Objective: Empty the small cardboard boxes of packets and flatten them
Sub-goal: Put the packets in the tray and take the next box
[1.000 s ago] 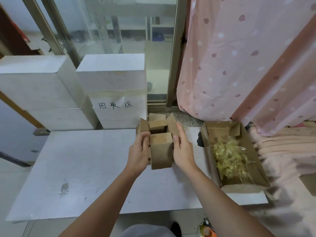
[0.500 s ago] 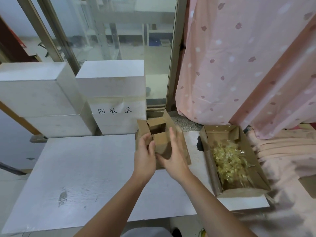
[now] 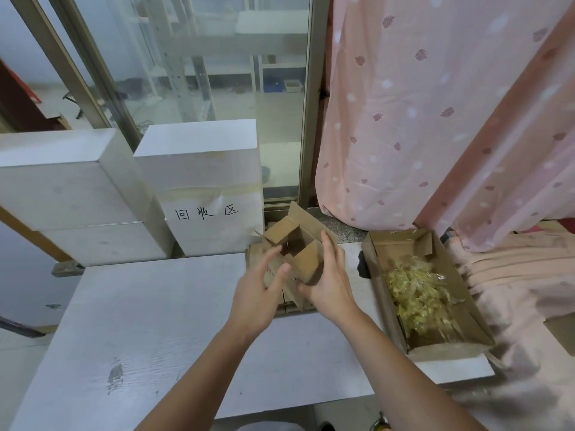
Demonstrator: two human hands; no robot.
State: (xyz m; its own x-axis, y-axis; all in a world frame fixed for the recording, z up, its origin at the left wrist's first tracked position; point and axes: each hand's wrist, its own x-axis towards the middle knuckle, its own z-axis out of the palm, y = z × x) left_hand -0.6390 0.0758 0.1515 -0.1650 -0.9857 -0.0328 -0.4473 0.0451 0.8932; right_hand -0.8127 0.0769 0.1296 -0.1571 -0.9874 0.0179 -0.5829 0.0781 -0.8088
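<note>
Both hands hold a small brown cardboard box with open flaps over the white counter. The right hand cups its right side; the left hand, blurred, touches its left with spread fingers. A larger brown cardboard tray of clear yellowish packets sits right.

Two bare, sleeveless forearms

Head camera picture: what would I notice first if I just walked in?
Probably the two hands in the middle, the left hand and right hand, working a small cardboard box with its flaps open above the white table. Next, the bigger cardboard tray on the right, holding shiny yellow packets, and the pink curtain behind it.
</note>
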